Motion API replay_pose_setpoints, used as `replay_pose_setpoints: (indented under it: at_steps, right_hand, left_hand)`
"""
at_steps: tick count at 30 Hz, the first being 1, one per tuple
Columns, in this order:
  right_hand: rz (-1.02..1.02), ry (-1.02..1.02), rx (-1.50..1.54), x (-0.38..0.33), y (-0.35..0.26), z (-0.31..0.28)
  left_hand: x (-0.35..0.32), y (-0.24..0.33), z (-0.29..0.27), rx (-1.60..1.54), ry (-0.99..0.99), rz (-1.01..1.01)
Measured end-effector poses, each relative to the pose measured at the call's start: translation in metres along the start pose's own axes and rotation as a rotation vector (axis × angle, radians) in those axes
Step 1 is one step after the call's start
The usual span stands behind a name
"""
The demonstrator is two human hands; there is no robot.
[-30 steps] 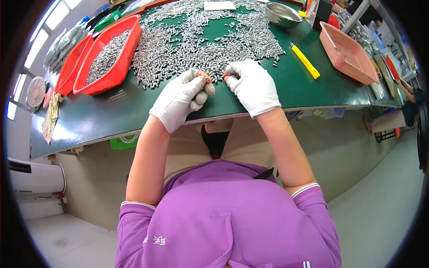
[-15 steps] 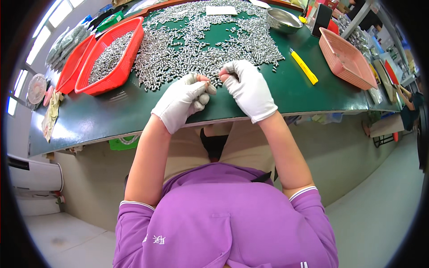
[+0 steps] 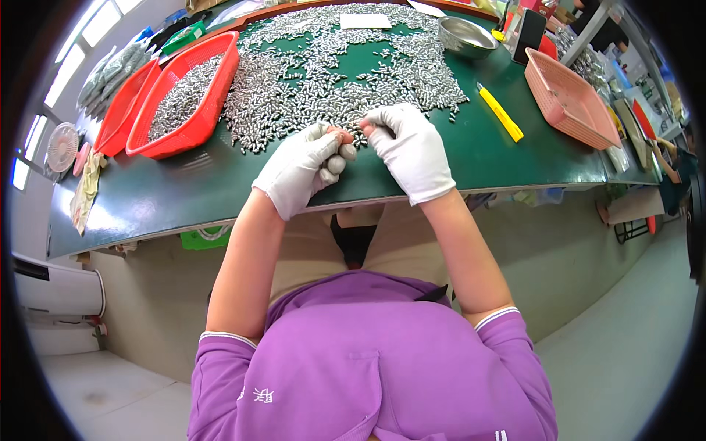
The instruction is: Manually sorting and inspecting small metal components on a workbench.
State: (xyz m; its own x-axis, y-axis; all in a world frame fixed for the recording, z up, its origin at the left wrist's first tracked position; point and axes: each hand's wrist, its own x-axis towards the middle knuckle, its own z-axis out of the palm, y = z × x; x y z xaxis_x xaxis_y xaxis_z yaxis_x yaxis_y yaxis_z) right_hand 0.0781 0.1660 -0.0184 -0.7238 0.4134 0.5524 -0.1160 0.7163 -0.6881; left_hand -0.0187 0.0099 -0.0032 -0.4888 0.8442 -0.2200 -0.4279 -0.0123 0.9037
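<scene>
Here, metal pieces (image 3: pixel 263 103), green tabletop (image 3: pixel 460 151), grey floor (image 3: pixel 559 257), fan (image 3: pixel 62 147) perhaps

A factory workshop, by its metal parts (image 3: pixel 257 103), green workbench (image 3: pixel 482 163) and, seemingly, crowded shelving (image 3: pixel 647 50).

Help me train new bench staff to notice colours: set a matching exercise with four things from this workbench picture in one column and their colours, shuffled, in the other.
Things:
1. Cutter
2. Basket holding small metal parts
3. Rightmost basket
4. Right glove

Colours:
A. Red
B. White
C. Yellow
D. Pink

Right pairs: 1-C, 2-A, 3-D, 4-B
</scene>
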Motion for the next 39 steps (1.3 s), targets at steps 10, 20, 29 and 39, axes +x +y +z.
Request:
replay_pose_setpoints:
  at_steps: [10, 20, 29, 39]
  right_hand:
    - [-0.027, -0.171, -0.428, -0.001, -0.002, -0.001]
    - [-0.075, -0.087, -0.360, -0.004, 0.000, 0.000]
    - [0.081, -0.143, 0.317, 0.000, -0.001, -0.007]
    - [0.003, -0.210, 0.298, 0.002, -0.002, -0.007]
  left_hand:
    - [-0.004, 0.002, 0.004, 0.017, 0.038, 0.011]
    - [-0.005, 0.003, 0.007, 0.068, 0.032, -0.011]
    - [-0.006, 0.005, 0.007, 0.118, -0.008, -0.021]
    - [-0.004, 0.005, 0.009, 0.184, -0.009, -0.023]
